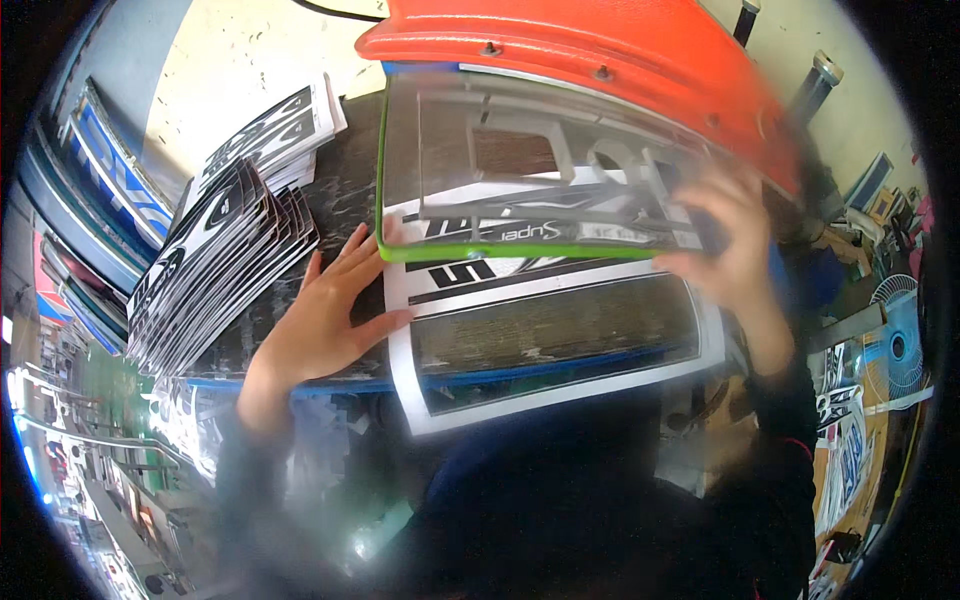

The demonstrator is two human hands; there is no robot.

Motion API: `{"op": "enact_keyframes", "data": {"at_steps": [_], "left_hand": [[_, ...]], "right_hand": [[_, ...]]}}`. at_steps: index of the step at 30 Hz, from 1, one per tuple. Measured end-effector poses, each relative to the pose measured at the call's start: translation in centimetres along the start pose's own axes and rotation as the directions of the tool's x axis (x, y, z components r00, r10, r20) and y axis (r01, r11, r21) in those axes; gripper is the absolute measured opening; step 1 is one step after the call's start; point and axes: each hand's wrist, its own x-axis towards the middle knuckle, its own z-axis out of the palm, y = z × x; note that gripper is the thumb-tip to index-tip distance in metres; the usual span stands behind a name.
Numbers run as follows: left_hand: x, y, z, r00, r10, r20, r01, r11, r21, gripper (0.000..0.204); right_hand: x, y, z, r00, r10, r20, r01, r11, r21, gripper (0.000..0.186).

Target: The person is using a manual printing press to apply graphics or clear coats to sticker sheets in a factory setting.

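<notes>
A clear plate with a bright green edge lies tilted over a printed sheet with a white border and black lettering. Through the plate I see pale raised shapes and part of the print. My left hand is open, its fingers stretched toward the plate's near left corner and its thumb on the sheet's left border. At the other end, my right hand is closed around the plate's right side, thumb low and fingers above, somewhat blurred. The sheet's near part hangs past the table's blue front edge.
Left of my left hand, a fanned stack of printed sheets rests on the dark worn tabletop. A big orange-red machine part with bolts looms just behind the plate. A blue fan stands off to the right.
</notes>
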Motion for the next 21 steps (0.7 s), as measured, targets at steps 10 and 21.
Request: {"op": "enact_keyframes", "data": {"at_steps": [10,21], "left_hand": [[-0.3,-1.6,1.8,0.95,0.009,-0.312,-0.139,0.908,-0.396,0.104],[-0.3,-2.0,2.0,0.966,-0.02,-0.259,-0.068,0.943,-0.327,0.1]], "right_hand": [[0.4,-1.6,2.9,0.982,-0.07,0.175,0.07,0.998,0.009,0.059],[0.4,-1.7,4.3,0.973,-0.068,0.22,0.069,0.998,0.004,0.058]]}}
